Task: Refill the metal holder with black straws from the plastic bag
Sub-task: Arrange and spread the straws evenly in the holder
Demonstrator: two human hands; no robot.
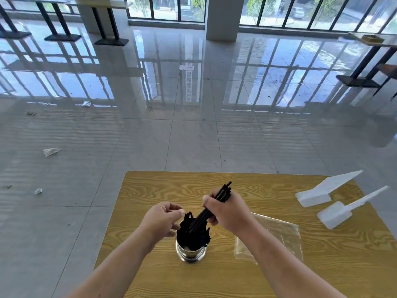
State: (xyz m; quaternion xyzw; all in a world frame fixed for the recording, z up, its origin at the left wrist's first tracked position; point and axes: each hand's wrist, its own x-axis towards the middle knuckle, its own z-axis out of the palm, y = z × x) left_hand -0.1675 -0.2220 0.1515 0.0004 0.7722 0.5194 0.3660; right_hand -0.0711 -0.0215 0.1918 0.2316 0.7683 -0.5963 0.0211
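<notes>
Above wooden table [150, 190], grips black straws [223, 191] in right hand [229, 211], slanted down-left into metal holder [191, 254]; left hand [161, 218] hold unclear.

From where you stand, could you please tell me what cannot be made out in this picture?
Head view:
- Lower ends of the black straws gripped by the right hand: hidden inside the metal holder.
- Left hand: whether its fingertips touch holder or straws, unclear against the dark straws.
- Plastic bag: part covered by the right forearm.
- Two white objects: too featureless to identify.
</notes>
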